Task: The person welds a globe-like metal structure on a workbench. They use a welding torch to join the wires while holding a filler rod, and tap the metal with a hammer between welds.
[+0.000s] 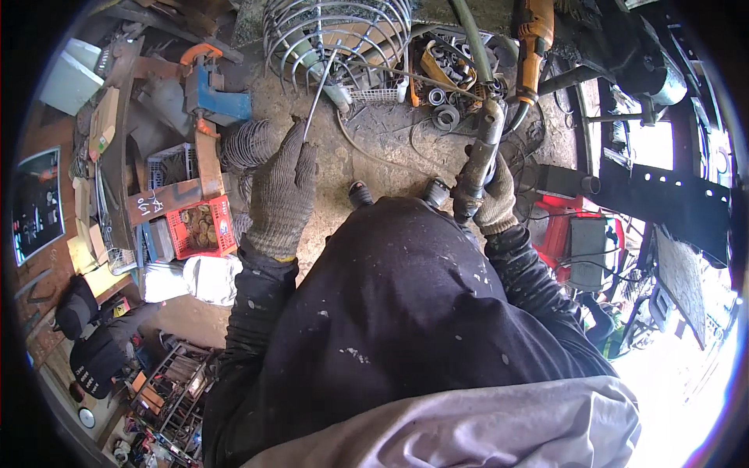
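L hand (285, 187): glove hides finger detail; thin rod's (320, 97) lower end is lost at the fingertips, so can't say for sure whether it's pinched or just behind. R hand (499, 203): fingers mostly hidden behind metal tool (481, 148). Wire cage (337, 39), hose (470, 39) & orange power tool (536, 39) all cut off by top edge. Footwear (360, 195) mostly hidden under dark garment (390, 312); grey cloth (484, 429) cut off by btm edge. Red crate's (224, 222) small pcs too tiny to ID; ditto clutter on lower-L rack (175, 390). Lower R bkgd washed out by glare.
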`<state>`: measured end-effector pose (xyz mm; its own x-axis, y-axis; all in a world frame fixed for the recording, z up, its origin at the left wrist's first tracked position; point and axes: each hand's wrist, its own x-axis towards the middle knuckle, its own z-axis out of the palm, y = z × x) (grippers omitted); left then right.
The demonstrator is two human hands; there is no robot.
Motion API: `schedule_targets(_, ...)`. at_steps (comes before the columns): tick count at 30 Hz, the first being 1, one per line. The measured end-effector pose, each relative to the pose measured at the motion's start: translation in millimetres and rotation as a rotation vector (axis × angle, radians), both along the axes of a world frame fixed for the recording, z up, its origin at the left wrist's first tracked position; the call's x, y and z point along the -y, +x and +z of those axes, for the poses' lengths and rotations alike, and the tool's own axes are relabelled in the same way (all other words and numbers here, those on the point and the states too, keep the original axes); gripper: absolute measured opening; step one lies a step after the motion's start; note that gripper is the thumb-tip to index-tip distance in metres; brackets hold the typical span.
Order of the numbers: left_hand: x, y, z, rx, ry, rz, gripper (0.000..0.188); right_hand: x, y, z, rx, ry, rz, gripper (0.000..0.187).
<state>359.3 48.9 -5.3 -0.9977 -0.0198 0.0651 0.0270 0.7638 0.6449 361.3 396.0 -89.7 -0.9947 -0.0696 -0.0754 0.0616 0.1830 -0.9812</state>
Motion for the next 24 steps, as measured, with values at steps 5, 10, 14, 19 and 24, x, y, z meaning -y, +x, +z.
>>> schedule_targets(5,-1.0,-1.0,0.8,0.015,0.020,0.005,0.041,-0.8,1.1,-8.3,0.065,-0.124,-0.023,0.069)
schedule_targets(10,32.8,20.0,-30.9,-0.206,-0.774,-0.225,0.035,11.5,3.6,14.2,0.072,-0.398,-0.020,0.044)
schedule_targets(14,-5.4,1.8,15.8,0.117,-0.198,0.061,0.035,7.5,-0.7,11.6,-0.030,-0.097,0.021,0.046)
schedule_targets(19,0.8,4.6,-0.3,-0.154,-0.046,0.013,0.027,6.4,1.0,3.9,0.052,-0.283,0.034,0.051)
schedule_targets(24,-8.5,0.3,7.3,-0.020,-0.035,0.091,0.038,3.2,2.0,4.5,0.039,-0.154,0.012,0.048)
